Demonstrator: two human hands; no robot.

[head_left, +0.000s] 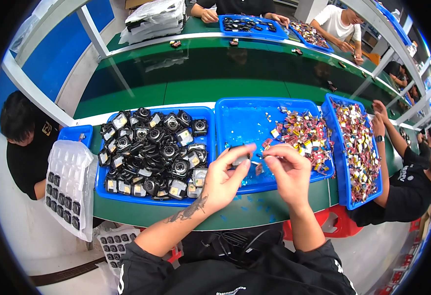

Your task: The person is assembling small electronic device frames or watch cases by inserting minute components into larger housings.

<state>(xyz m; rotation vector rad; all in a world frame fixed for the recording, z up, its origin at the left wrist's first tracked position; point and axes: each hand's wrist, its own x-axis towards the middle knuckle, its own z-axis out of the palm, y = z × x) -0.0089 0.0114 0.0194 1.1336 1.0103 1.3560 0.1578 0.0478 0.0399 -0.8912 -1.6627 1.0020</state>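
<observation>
My left hand (pixel 225 179) is closed, with thumb and forefinger pinching a small dark watch case (pixel 241 160) with a pale face, mostly hidden by the fingers. Close beside it, my right hand (pixel 290 172) is closed in a pinch. What lies between its fingertips is too small to make out. A small reddish part (pixel 259 169) shows between the two hands; whether it hangs or lies below cannot be told. Both hands are over the front of a blue tray (pixel 242 110), whose right half holds a pile of small red, yellow and white parts (pixel 306 135).
To the left, another blue tray (pixel 97 184) is heaped with black watch cases (pixel 151 147). A blue tray of small parts (pixel 355 152) stands at the right. White moulded trays (pixel 70 172) lie far left. Behind runs a green conveyor belt (pixel 186 83). Co-workers sit around; a red stool (pixel 340 223) is below.
</observation>
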